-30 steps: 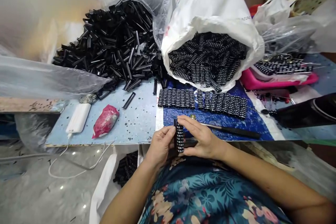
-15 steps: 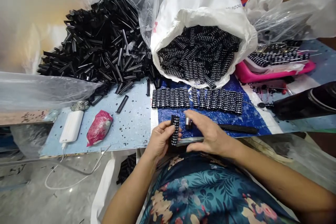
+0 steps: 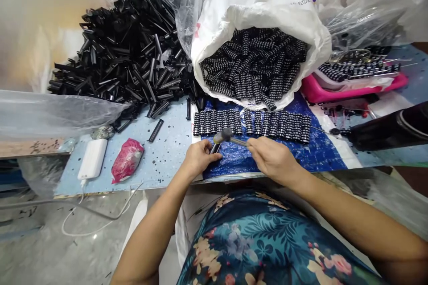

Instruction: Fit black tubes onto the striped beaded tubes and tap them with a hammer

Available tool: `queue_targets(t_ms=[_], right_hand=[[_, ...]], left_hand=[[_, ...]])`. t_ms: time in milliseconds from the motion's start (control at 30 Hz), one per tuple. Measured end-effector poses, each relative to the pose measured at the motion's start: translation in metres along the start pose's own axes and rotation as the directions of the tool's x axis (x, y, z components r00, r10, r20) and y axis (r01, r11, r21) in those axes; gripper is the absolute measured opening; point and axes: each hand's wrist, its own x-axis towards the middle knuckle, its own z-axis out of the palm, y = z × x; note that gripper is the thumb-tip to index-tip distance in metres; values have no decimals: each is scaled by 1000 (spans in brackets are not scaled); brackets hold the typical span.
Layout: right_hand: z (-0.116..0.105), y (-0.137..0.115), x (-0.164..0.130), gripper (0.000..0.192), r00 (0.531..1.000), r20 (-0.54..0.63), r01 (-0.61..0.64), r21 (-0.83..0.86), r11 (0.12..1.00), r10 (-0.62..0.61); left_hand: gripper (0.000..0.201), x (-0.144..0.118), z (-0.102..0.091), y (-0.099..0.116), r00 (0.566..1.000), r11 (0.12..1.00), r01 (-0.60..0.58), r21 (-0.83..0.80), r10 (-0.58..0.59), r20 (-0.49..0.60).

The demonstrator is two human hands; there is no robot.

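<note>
My right hand [image 3: 276, 158] is closed around the handle of a small hammer [image 3: 239, 141]. The hammer's blunt head [image 3: 223, 136] is over or against the top of a short black cylinder [image 3: 215, 148]. Low on the blue sheet, my left hand [image 3: 202, 158] grips that cylinder between thumb and fingers. Fingers and hammer head hide most of it, so its white markings do not show. Just behind the hands stand two groups of black rollers [image 3: 219, 122] with white characters, lined up side by side.
A white sack [image 3: 261, 13] full of similar rollers opens toward me. Plain black tubes [image 3: 133, 53] are heaped at the left. A pink bundle [image 3: 127, 160] and a white power bank [image 3: 92, 159] lie left; a pink tray [image 3: 354, 91] and black bottle [image 3: 391, 129] are right.
My right hand, open before, has taken the hammer from the blue sheet and swung its head left. My left hand has moved the roller from the table edge onto the sheet.
</note>
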Motion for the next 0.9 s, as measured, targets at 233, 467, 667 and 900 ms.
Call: queue_targets(t_ms=[233, 467, 667, 900], right_hand=[[6, -11, 8, 18, 983, -69, 179, 185, 966, -169], [15, -17, -6, 18, 941, 198, 261, 83, 962, -273], [-3, 26, -35, 14, 969, 131, 205, 38, 978, -208], [-12, 64, 17, 65, 982, 186, 38, -39, 999, -30]], left_hand=[[43, 13, -7, -4, 996, 998, -58, 3, 57, 73], [41, 17, -8, 6, 997, 989, -57, 140, 47, 68], [26, -59, -69, -21, 939, 962, -202, 186, 136, 317], [58, -111, -107, -68, 856, 997, 74, -24, -52, 514]])
